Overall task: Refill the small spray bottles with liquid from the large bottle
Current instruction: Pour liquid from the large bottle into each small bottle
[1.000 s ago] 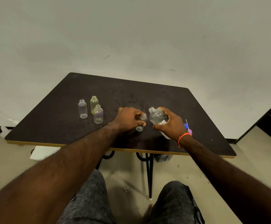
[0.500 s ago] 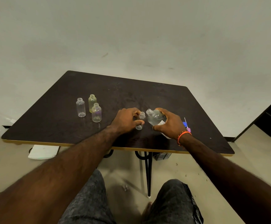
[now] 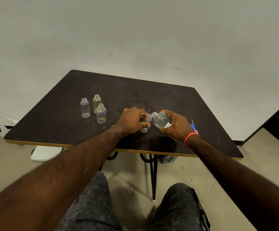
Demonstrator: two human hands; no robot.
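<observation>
clear large bottle (image 3: 161, 120) tipped, mouth against small bottle's (image 3: 148, 120) mouth.

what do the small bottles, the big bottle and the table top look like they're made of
Small bottles: clear, glossy, likely thin plastic; the table shows through them, though glass can't be ruled out. One is tinted yellow.
Big bottle: clear glossy plastic or glass, with a white paper-like label.
Table top: dark matte board, probably laminated wood, judging by its pale yellowish edge strip.

Bare room, plain wall (image 3: 135, 39), dark table (image 3: 152, 100), tiled floor (image 3: 193, 172)
</observation>
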